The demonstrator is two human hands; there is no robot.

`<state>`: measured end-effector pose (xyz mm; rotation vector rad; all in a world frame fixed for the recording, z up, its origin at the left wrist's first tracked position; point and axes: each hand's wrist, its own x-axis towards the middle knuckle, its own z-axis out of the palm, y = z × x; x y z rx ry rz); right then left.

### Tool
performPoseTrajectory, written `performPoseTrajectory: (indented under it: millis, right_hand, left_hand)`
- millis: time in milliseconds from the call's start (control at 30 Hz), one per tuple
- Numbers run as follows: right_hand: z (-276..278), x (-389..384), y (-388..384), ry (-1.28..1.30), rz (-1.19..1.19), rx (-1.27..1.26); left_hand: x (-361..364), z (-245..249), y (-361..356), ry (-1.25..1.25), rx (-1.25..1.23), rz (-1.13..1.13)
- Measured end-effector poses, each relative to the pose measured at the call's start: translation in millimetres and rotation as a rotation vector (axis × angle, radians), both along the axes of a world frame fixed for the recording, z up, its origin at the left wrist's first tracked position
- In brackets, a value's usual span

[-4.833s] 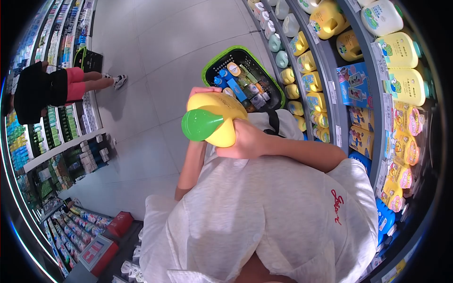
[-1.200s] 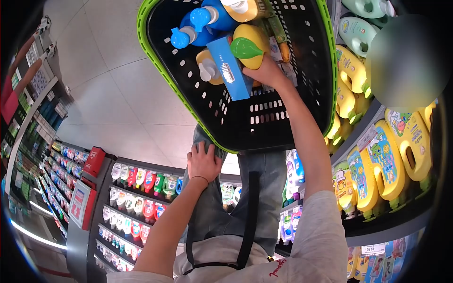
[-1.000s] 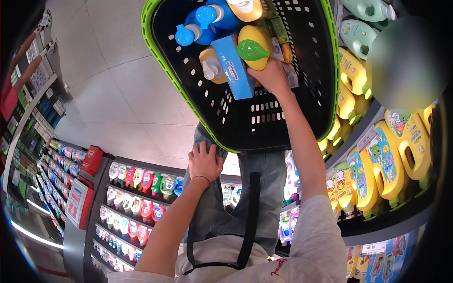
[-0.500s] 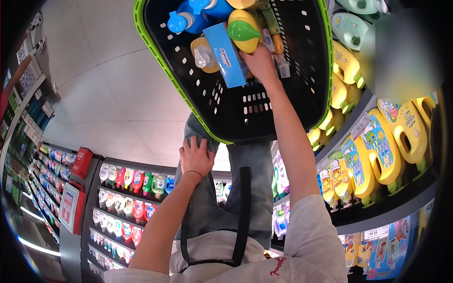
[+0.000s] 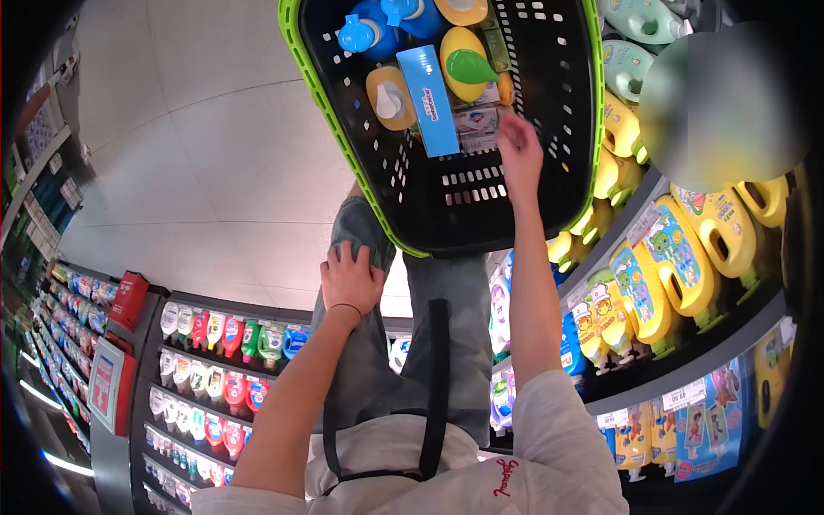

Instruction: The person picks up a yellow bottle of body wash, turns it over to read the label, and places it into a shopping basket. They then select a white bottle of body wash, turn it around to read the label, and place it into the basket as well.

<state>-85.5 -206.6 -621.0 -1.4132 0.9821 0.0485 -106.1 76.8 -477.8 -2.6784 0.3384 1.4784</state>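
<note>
My left hand (image 5: 353, 279) rests with its fingers spread on the thigh of the grey trousers (image 5: 348, 330). Over the right part of a black basket with a green rim (image 5: 316, 90), my right hand (image 5: 520, 154) is blurred, its fingers curled; what they hold, if anything, I cannot tell. Small flat boxes (image 5: 477, 122) lie just left of its fingertips. Inside the basket, a light-blue box (image 5: 430, 101) lies next to a yellow bottle with a green leaf-shaped top (image 5: 464, 69). A tan pump bottle (image 5: 390, 99) and blue bottles (image 5: 371, 34) are also in there.
Shelves with yellow handled bottles (image 5: 682, 262) curve along the right, with pale green bottles (image 5: 639, 64) farther up. Rows of coloured bottles (image 5: 232, 335) fill a shelf at the lower left. Pale floor tiles (image 5: 215, 154) spread left of the basket.
My right hand has drawn back from beside the yellow bottle toward the basket's lower right, uncovering small boxes. The basket's contents appear shifted right in view. My left hand stays on the thigh.
</note>
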Motion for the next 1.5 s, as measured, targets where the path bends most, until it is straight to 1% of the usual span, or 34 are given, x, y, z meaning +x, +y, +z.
performPoseTrajectory:
  millis: [133,200,267,300,367,433,467,533,567,600,633,667,733,833,1000,1033,1067,1133,1367,1433,1500]
  right_hand:
    - [71,-60,5,0.140,0.066,0.014]
    - [101,-93,11,0.255,-0.062,0.059]
    - [120,-117,0,0.360,-0.113,-0.063]
    - [120,-116,-13,0.355,-0.108,-0.069]
    - [122,-113,-42,0.431,-0.112,-0.453]
    - [114,-83,-67,0.320,-0.129,-0.430]
    - [116,-60,-72,0.384,-0.034,-0.467]
    - [97,-36,-86,0.495,0.211,-0.692]
    - [88,-26,-89,0.482,0.211,-0.691]
    - [86,-17,-91,0.613,0.283,-0.592]
    - [87,-15,-92,0.747,0.353,-0.490]
    - [85,-21,-90,0.751,0.353,-0.489]
    - [78,-23,-81,0.597,0.258,-0.573]
    - [73,-31,-80,0.585,0.246,-0.577]
    - [69,-32,-83,0.488,0.228,-0.618]
    - [72,-30,-84,0.521,0.235,-0.544]
    - [72,-29,-82,0.519,0.232,-0.544]
    - [73,-28,-78,0.504,0.260,-0.708]
    - [68,-28,-82,0.471,0.258,-0.697]
    - [66,-28,-85,0.477,0.232,-0.587]
    - [65,-27,-86,0.482,0.227,-0.571]
  left_hand:
    - [-4,0,12,-0.014,-0.022,0.022]
    - [-4,2,14,-0.014,-0.033,0.036]
    - [-2,1,15,-0.005,-0.024,0.042]
    - [0,0,16,-0.010,-0.030,0.048]
    - [-2,0,16,-0.006,-0.034,0.036]
    - [-5,0,20,-0.012,-0.052,0.039]
    - [-4,-1,19,-0.034,-0.065,0.040]
    - [2,-3,17,-0.078,-0.070,0.038]
    - [3,-3,16,-0.058,-0.056,0.037]
    - [1,1,16,-0.025,-0.040,0.034]
    - [-2,-2,17,-0.080,-0.078,0.037]
    - [-4,-1,18,-0.076,-0.077,0.036]
    - [-1,-3,14,-0.101,-0.080,0.033]
    - [2,-2,5,-0.054,-0.044,0.047]
    - [0,-4,3,-0.095,-0.059,0.029]
    - [1,-5,3,-0.097,-0.065,0.026]
    - [3,-6,2,-0.100,-0.066,0.024]
    - [3,-5,2,-0.072,-0.041,0.006]
    - [15,-6,-5,-0.075,-0.054,0.004]
    - [21,-4,-8,-0.023,-0.027,0.007]
    - [28,-2,-11,0.010,-0.005,0.000]
